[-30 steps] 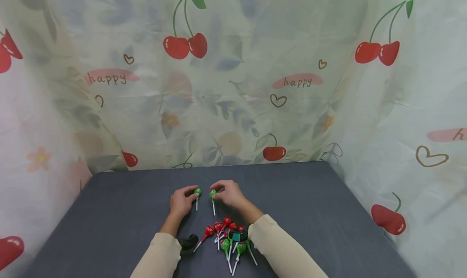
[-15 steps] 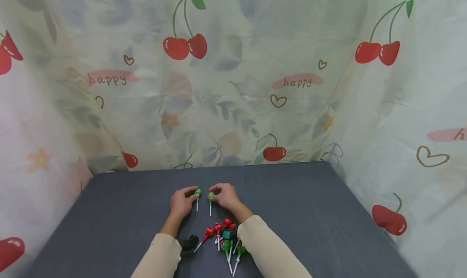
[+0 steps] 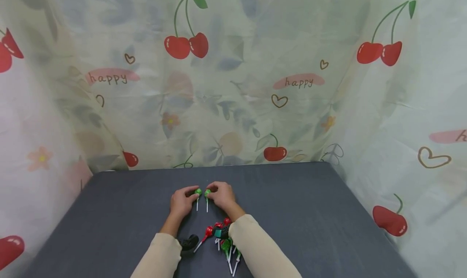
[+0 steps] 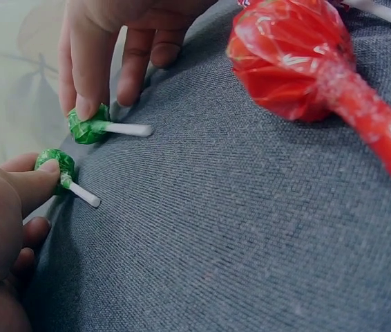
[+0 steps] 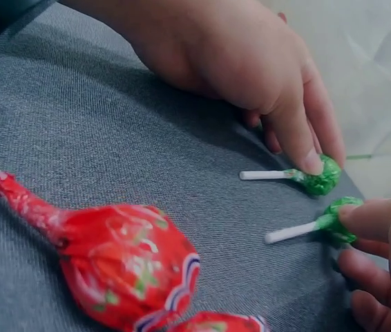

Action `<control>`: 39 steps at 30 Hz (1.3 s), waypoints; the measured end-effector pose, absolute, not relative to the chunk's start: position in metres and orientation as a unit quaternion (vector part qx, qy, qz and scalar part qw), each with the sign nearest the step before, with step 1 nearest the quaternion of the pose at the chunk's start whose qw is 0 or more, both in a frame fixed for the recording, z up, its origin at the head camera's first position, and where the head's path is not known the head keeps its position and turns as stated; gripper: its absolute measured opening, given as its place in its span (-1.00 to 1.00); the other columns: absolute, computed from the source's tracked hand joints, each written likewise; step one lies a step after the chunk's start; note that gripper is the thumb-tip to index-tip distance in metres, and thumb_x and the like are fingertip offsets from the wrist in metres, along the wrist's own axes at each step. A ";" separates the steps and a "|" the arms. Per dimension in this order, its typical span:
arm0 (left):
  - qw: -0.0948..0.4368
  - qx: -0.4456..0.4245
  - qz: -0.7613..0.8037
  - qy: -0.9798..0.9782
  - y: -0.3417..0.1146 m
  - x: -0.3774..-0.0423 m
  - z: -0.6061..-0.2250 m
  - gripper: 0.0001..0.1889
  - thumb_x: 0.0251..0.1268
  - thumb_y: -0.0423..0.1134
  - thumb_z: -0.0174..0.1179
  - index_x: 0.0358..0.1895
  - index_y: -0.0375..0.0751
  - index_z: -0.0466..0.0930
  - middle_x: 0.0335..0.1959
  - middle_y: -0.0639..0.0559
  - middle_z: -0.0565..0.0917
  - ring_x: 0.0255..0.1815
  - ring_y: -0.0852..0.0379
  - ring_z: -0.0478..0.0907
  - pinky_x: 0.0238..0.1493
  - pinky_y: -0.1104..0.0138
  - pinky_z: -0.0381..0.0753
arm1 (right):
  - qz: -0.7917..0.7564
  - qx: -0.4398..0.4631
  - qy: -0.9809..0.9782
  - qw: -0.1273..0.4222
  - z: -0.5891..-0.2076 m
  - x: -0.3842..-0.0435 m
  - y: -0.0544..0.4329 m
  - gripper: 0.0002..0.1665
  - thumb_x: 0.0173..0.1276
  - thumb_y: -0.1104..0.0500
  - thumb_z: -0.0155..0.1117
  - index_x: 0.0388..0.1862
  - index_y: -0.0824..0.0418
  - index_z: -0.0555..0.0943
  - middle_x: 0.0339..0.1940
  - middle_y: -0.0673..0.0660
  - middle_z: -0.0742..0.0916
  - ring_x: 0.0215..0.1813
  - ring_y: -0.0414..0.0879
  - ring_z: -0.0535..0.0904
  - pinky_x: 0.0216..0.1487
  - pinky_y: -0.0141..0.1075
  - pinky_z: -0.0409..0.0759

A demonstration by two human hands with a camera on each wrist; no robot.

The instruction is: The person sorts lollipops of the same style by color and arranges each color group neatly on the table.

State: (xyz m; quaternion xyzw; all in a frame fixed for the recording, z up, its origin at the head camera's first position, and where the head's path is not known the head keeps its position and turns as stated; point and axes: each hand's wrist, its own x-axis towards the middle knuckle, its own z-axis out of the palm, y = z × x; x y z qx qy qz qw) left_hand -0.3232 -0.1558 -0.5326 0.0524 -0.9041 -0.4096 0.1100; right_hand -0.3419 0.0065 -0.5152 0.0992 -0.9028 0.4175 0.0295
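My left hand (image 3: 181, 202) pinches the head of a green-wrapped lollipop (image 3: 198, 191) between thumb and fingers, its white stick pointing back towards me. Beside it, my right hand (image 3: 223, 195) pinches a second green lollipop (image 3: 207, 193) the same way. A small gap separates the two heads, and their sticks lie almost parallel. The right wrist view shows the right thumb on the wrapper of its green lollipop (image 5: 323, 176). In the left wrist view the left thumb presses on the other green lollipop (image 4: 56, 162).
Nearer me lies a loose pile with red lollipops (image 3: 208, 231) and green lollipops (image 3: 226, 244), partly hidden by my right wrist and sleeve. The dark cloth-covered table (image 3: 292, 213) stretches to both sides. A printed curtain (image 3: 233, 87) stands behind it.
My right hand has moved left with its green lollipop, closing most of the gap to the other one. My left hand has stayed in place. The right sleeve now covers more of the pile.
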 end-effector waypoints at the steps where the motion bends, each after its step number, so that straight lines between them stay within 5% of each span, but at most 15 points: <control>1: 0.112 0.051 -0.409 -0.904 -0.156 -0.323 -0.532 -0.70 0.21 -0.23 0.36 0.03 -0.05 0.73 -0.02 -0.10 0.70 -0.06 -0.07 0.60 -0.01 0.02 0.46 | 0.413 0.092 -0.906 0.032 -0.515 -0.342 0.005 -0.83 0.19 0.15 0.48 -0.22 0.05 0.75 -0.31 -0.08 0.73 -0.21 -0.16 0.62 -0.13 -0.24 0.54; 39: 0.124 0.041 -0.408 -0.904 -0.156 -0.322 -0.534 -0.70 0.22 -0.24 0.35 0.04 -0.08 0.72 0.00 -0.13 0.69 -0.05 -0.10 0.59 0.00 -0.01 0.46 | 0.397 0.066 -0.913 0.059 -0.525 -0.341 0.002 -0.72 0.18 0.00 0.48 -0.10 -0.11 0.74 -0.24 -0.17 0.74 -0.15 -0.17 0.63 -0.06 -0.17 0.52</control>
